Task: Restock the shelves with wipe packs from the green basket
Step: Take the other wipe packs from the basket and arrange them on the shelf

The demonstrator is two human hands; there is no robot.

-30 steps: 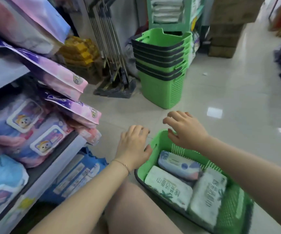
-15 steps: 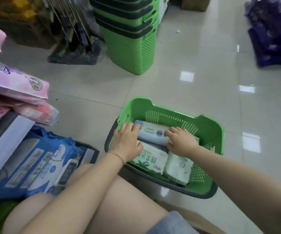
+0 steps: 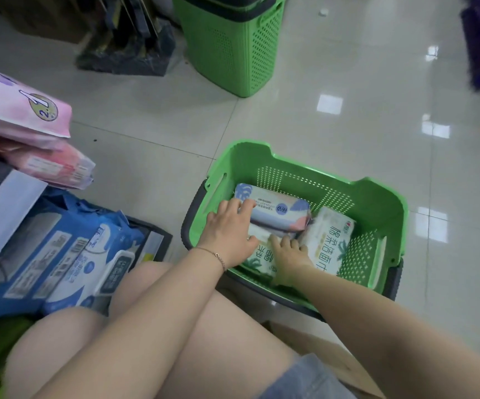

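In the green basket (image 3: pixel 250 156) our left hand (image 3: pixel 227 234) curled round the end of the top wipe pack (image 3: pixel 279 210). Our right hand (image 3: pixel 287 257) touched its near edge, grip unclear. The pack looked soft, light and slippery, best held by both ends.

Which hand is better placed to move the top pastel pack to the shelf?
Left, likely. The left hand has fingers over the pastel pack, thumb at its near edge, and the shelf stands on that side. The right hand rests on a white pack.
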